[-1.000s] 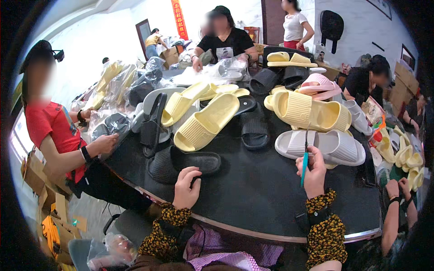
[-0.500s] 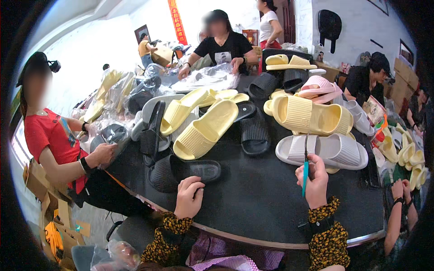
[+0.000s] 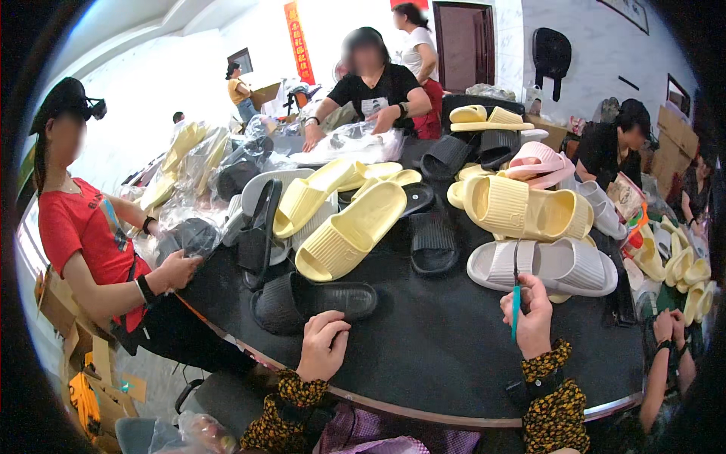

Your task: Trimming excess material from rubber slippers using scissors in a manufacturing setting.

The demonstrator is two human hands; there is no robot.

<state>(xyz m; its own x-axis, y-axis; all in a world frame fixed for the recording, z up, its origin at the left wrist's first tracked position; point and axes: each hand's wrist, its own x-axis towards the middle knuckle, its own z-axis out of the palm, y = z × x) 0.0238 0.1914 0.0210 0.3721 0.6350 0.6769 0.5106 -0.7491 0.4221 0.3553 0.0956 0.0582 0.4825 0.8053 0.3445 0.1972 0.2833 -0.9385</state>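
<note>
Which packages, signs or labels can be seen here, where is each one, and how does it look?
Red banner: hangs on the far white wall, a narrow vertical strip.
Clear bags: far side of the table, crinkled plastic under a person's hands.
Cardboard boxes: on the floor at left, brown.
Flat package: right table edge, colourful print.

Bare black table [image 3: 446, 340] is lying open between the left hand [image 3: 321, 344] and the right hand [image 3: 529, 318]. A black slipper [image 3: 310, 301] is blocking just ahead of the left hand; a grey slipper [image 3: 552, 266] is crowding the right. Beyond, a yellow slipper [image 3: 352, 231] and piled footwear are closing the far side.
</note>
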